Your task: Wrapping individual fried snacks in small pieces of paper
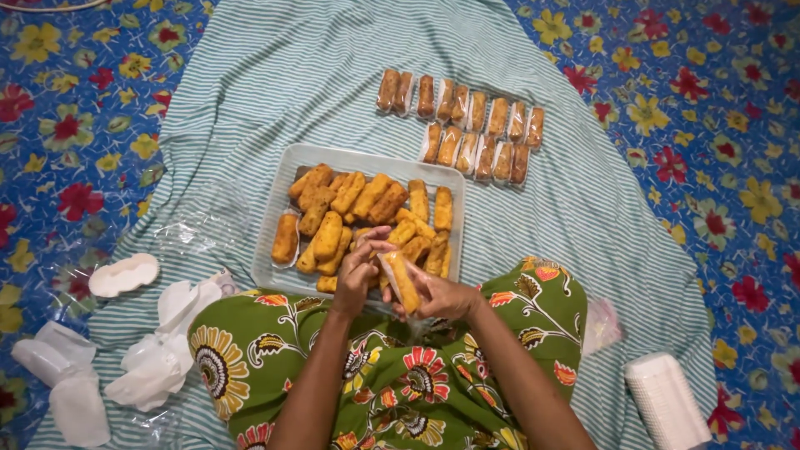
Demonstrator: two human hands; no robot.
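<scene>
Head view looked straight down on a person seated on a green-and-white striped cloth [250, 100] spread over a blue flowered mat [708, 125], a green floral garment [400, 375] across the lap. Both hands met just in front of the lap, at the near edge of a pale rectangular tray [279, 208] heaped with golden fried rolls [358, 212]. The right hand [446, 296] was closed around one fried roll [400, 279], which sat tilted in a thin clear wrapper. The left hand [358, 271] had its fingers pinched narrow on the upper end of that same roll. Beyond the tray, two neat rows of wrapped rolls [475, 125] lay side by side on the cloth. To the person's left lay loose white trays [125, 275] and crumpled clear plastic [158, 358]; to the right, near the knee, stood a stack of white trays [667, 400]
</scene>
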